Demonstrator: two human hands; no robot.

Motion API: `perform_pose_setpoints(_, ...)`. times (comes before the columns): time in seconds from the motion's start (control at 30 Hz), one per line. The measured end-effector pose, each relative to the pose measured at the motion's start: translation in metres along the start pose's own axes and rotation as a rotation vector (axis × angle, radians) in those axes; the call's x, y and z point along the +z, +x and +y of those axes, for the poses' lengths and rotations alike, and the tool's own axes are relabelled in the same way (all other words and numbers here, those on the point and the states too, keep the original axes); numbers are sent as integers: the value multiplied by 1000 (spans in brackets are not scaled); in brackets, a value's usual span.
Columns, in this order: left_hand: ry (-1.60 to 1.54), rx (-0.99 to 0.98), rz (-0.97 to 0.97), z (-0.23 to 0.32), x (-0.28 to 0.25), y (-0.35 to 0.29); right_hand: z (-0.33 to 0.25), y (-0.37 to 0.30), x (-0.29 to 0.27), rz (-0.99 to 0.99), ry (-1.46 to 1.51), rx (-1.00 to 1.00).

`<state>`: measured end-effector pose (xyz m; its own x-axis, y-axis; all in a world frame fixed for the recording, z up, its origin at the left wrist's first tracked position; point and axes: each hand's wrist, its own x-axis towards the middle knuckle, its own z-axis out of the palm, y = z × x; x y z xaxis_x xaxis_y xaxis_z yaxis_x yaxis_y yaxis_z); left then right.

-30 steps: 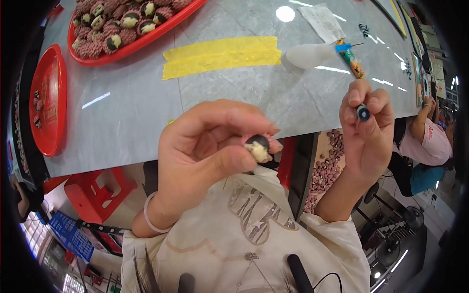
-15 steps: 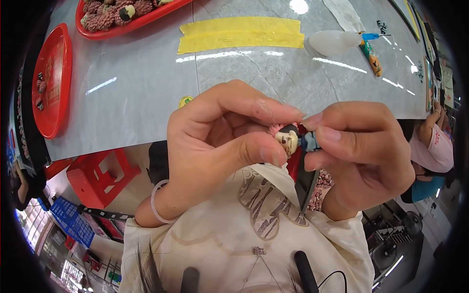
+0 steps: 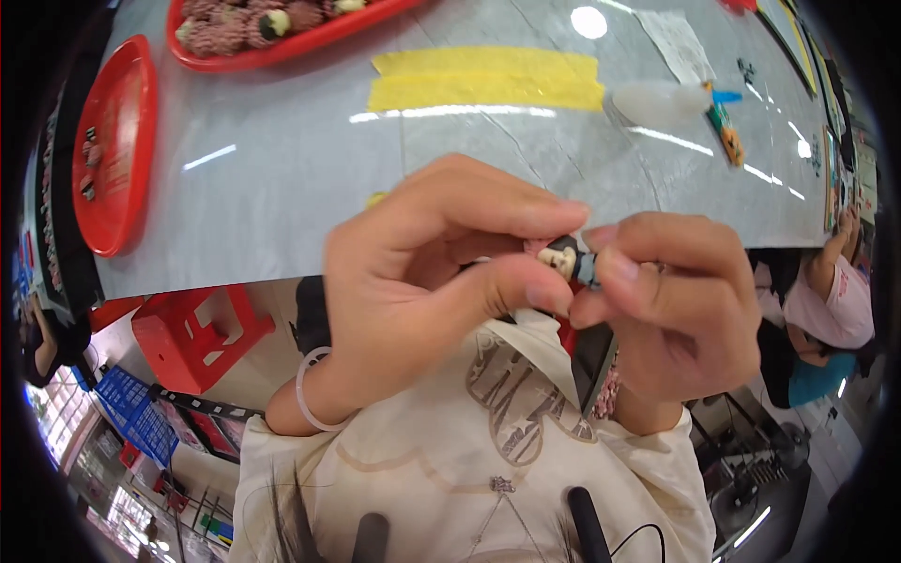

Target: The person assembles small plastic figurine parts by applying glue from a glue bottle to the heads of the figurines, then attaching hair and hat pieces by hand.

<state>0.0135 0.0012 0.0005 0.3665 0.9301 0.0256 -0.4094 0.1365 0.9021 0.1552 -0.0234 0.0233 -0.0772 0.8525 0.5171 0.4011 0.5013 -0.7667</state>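
My left hand (image 3: 422, 249) pinches a small doll head (image 3: 557, 257) between thumb and forefinger. The head has a cream face, dark top and some pink at the back. From the right, my right hand (image 3: 690, 300) grips a tiny blue-grey doll body (image 3: 587, 269) in its fingertips. Head and body meet between the two hands, in front of my chest; whether they are fixed together I cannot tell. Fingers hide much of both pieces.
On the grey table lie yellow tape strips (image 3: 488, 79), a white squeeze bottle (image 3: 660, 101) with blue needle tip, and an orange-green tube (image 3: 730, 143). Red trays (image 3: 141, 145) at left hold small pieces. A red stool (image 3: 178, 342) stands below; another person (image 3: 831, 305) sits at right.
My right hand has moved slightly left and down, bringing the doll body closer against the head. The whole view has shifted a little.
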Motion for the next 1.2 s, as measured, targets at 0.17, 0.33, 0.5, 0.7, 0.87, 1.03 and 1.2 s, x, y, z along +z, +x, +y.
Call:
perform_pose_setpoints(0.17, -80, 25, -60, 0, -15, 5, -5, -1, 2, -94, -139, 44)
perform_pose_setpoints(0.33, 602, 540, 490, 73, -89, 22, 7, -8, -20, 157, -149, 38)
perform_pose_setpoints(0.5, 1327, 549, 570, 104, -122, 34, 20, -4, -28, 216, -85, 139)
perform_pose_setpoints(0.7, 1587, 547, 42, 64, -72, 76, 20, 0, -34, 260, -55, 222)
perform_pose_setpoints(0.87, 1566, 515, 40, 66, -72, 80, 30, -6, -50, 335, -127, 252)
perform_pose_setpoints(1.03, 426, 371, 29, 49, -48, 60, 46, 14, -35, 191, -165, 340)
perform_pose_setpoints(1.2, 98, 147, -37, 24, -24, 29, 46, 17, -26, 180, 50, 466)
